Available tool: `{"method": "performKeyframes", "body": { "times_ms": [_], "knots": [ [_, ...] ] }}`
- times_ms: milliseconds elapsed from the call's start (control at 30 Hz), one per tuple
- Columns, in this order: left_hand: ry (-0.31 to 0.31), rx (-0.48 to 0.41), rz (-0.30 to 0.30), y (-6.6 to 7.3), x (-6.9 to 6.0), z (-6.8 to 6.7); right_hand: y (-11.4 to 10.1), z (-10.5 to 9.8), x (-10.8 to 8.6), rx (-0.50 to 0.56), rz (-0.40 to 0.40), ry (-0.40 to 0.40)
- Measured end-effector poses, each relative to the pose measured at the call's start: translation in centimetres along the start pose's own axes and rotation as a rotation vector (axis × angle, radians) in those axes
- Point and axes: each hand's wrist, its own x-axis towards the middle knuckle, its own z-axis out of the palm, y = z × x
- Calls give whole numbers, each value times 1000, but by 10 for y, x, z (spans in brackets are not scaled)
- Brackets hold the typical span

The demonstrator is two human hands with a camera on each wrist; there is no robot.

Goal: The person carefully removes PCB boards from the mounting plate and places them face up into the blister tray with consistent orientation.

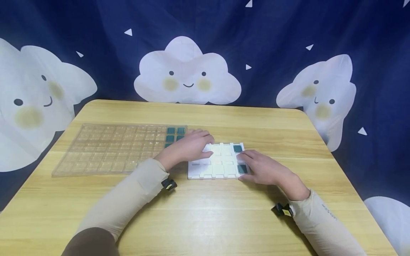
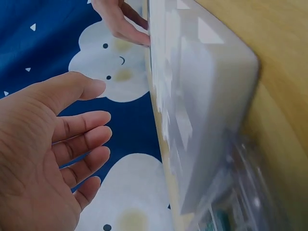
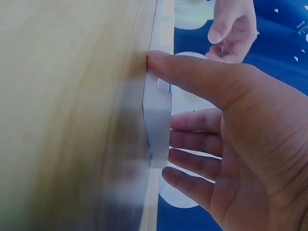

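Observation:
A white slotted tray (image 1: 219,171) lies on the table, with green square pieces (image 1: 242,169) in its right-hand slots. My left hand (image 1: 193,145) hovers over the tray's left part; the left wrist view shows its fingers spread and its palm bare. At the tray's right end is my right hand (image 1: 266,168). Its thumb (image 3: 161,65) touches the tray's front side, while the fairly straight fingers (image 3: 195,139) reach over the right end. The right hand and its fingertips hide part of the right-hand column, so whatever lies under them cannot be seen.
A clear plastic tray (image 1: 105,156) with many square pockets lies to the left; green squares (image 1: 171,130) fill pockets at its right end, partly hidden by the left arm. The wooden table (image 1: 205,217) ends at a dark blue cloth (image 1: 266,32) with cloud prints.

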Motion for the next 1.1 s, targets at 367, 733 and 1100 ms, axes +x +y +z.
{"method": "performKeyframes", "body": {
  "times_ms": [367, 733, 1100],
  "knots": [
    [-10, 13, 7, 10, 23, 2, 1, -1, 0, -1, -6, 9],
    [-57, -7, 13, 22, 42, 10, 1, 0, 0, -4, -9, -4],
    [-73, -6, 7, 25, 56, 22, 0, 0, -1, -5, 6, -14]
  ]
}}
